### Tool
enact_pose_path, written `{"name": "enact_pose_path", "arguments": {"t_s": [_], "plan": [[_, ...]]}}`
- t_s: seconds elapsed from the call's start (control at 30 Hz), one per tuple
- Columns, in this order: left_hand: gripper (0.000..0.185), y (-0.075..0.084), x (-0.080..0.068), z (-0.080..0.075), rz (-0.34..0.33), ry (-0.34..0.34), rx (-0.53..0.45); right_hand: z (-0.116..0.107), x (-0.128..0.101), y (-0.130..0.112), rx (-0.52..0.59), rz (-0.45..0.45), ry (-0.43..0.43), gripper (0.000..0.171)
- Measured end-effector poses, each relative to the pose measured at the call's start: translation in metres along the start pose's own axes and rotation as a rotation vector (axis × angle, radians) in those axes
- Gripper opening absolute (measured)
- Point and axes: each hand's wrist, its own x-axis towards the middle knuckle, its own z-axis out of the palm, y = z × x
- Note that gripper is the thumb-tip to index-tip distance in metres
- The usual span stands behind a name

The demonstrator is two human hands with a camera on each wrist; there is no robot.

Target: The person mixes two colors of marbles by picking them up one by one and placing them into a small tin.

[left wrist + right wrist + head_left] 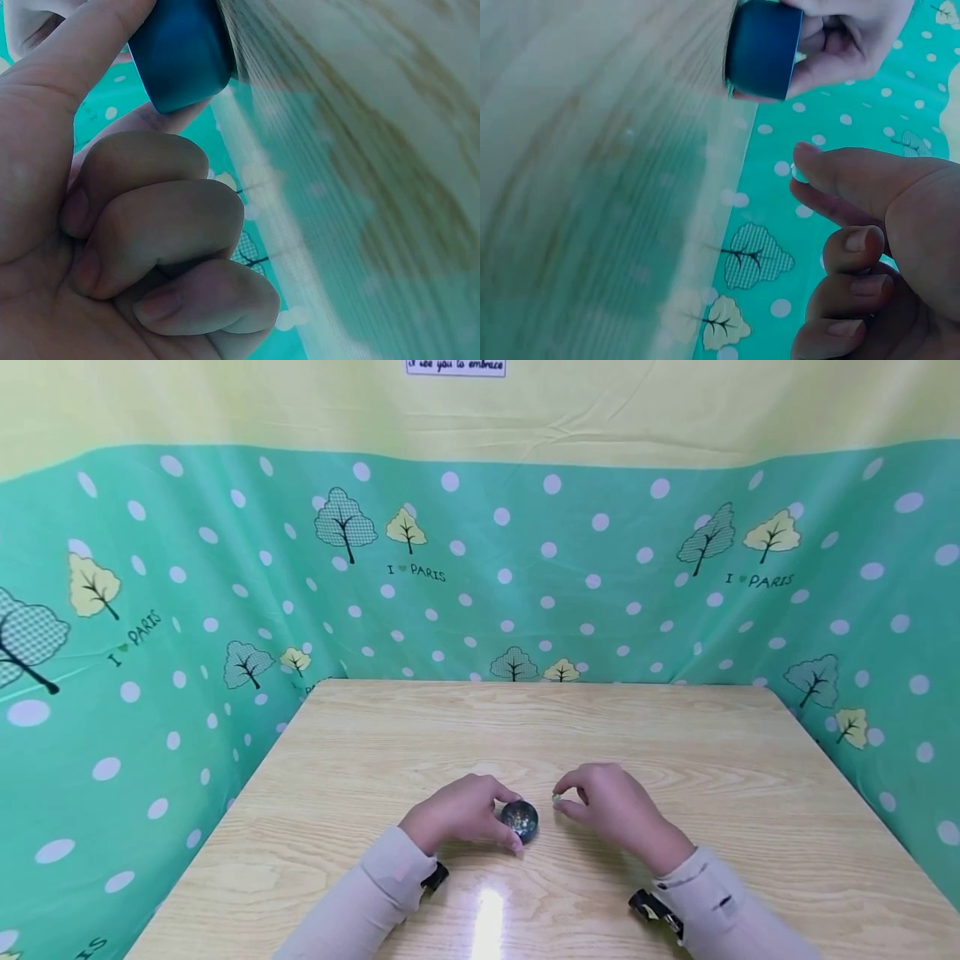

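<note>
A small round dark container (521, 821) stands on the table, with small glinting bits visible inside that are too small to make out. My left hand (463, 810) grips it by the sides between thumb and index finger. In the left wrist view the container (184, 56) has a smooth bluish wall, and the other fingers (169, 225) are curled into the palm. To the right of it, my right hand (613, 803) pinches a tiny pale piece (556, 797) between thumb and index fingertip, just above the table. That piece (798, 173) looks whitish and partly see-through in the right wrist view.
The light wood-grain table (420, 718) reflects a bright patch of light near its front. A green and yellow patterned cloth (525, 568) hangs along the back and both sides. Black straps or devices (656, 912) sit at both wrists.
</note>
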Motion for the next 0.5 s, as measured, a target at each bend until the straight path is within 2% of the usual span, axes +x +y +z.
{"name": "enact_pose_path", "arguments": {"t_s": [0.5], "plan": [[0.071,0.0009,-0.0009,-0.0015,0.005,-0.005,-0.002,0.0090,-0.0020,-0.0078,0.064,-0.088,0.018,0.013]]}}
